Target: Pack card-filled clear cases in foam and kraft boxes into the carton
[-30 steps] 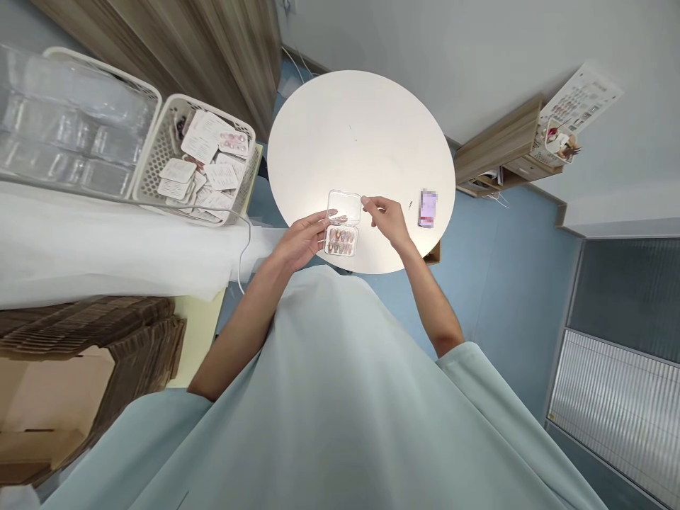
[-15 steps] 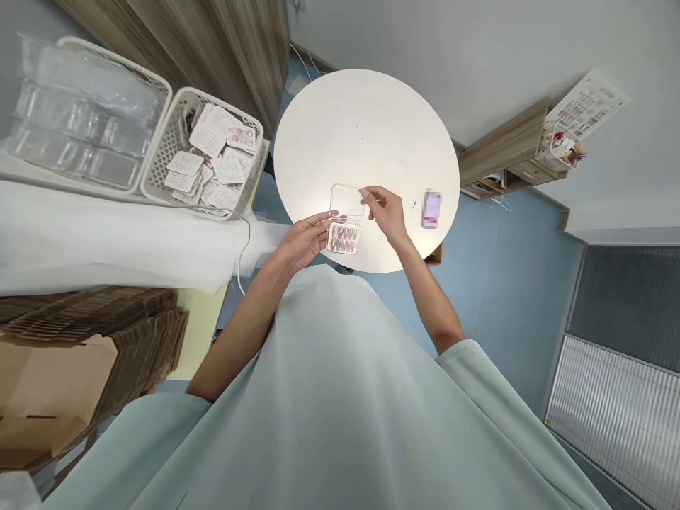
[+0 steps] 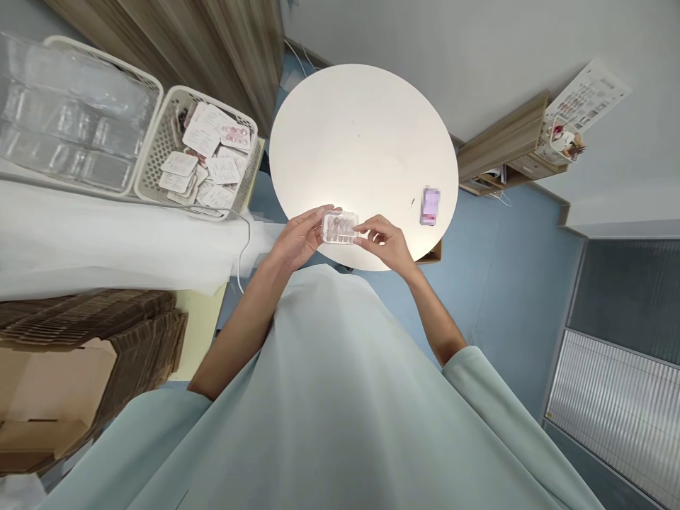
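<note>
Near the front edge of the round white table (image 3: 366,134), a small clear plastic case of press-on nails (image 3: 340,228) is held between my hands. Its lid is down over the nails, which show faintly through it. My left hand (image 3: 300,237) grips the case's left side, fingers behind and along its edge. My right hand (image 3: 387,243) pinches the right edge of the case between thumb and fingertips. Whether the lid is fully latched cannot be made out.
A phone with a blurred screen (image 3: 430,207) lies on the table's right side. To the left stand a basket of printed cards (image 3: 154,166) and a basket of clear plastic boxes (image 3: 139,152). Flattened brown cardboard boxes (image 3: 143,340) are stacked at lower left. A wooden shelf (image 3: 504,142) is at right.
The case's lid, raised half a second ago, has come down over the nails. My right hand moved down with it, from the lid's upper corner to the case's right edge.
</note>
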Available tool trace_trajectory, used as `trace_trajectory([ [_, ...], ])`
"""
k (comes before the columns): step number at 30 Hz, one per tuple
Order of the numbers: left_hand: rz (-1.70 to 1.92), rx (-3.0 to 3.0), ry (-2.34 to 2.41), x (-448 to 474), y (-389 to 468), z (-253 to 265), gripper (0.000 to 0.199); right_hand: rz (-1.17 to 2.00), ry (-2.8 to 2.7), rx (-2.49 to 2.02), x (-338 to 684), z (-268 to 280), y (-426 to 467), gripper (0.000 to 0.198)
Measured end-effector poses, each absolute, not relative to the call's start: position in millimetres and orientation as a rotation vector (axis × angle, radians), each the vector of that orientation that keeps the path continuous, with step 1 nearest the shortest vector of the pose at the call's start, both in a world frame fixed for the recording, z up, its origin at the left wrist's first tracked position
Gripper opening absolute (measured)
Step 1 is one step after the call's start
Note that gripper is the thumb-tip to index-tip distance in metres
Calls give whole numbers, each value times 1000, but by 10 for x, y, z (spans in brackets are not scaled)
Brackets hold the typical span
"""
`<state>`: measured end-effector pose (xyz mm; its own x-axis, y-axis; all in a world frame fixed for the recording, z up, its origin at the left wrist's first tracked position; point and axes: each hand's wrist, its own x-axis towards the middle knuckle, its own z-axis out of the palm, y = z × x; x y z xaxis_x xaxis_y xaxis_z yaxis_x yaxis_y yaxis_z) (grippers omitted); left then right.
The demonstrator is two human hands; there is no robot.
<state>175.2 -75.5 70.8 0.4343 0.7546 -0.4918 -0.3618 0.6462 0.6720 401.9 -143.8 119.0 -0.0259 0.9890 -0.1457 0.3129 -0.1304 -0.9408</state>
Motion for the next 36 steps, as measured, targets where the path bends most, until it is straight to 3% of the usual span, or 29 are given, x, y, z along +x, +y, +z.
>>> trace_trajectory([
  [10,736,542,893,1782,-755,675,39,1314,-1125,-1686,4008,1148,-1512,63],
  [17,738,560,887,1799,-757,671,42,1698,-879,-1618,3902,1092,-1526,63],
  [24,635,631,1038,1739,-821,646,75,1648,-812,-1644,3905,1026,-1522,59],
  [29,443,789,1203,1672,-901,609,77,1637,-758,-1671,3970,884,-1494,56],
  [36,441,854,1261,1663,-906,568,72,1688,-740,-1653,3951,716,-1484,55],
])
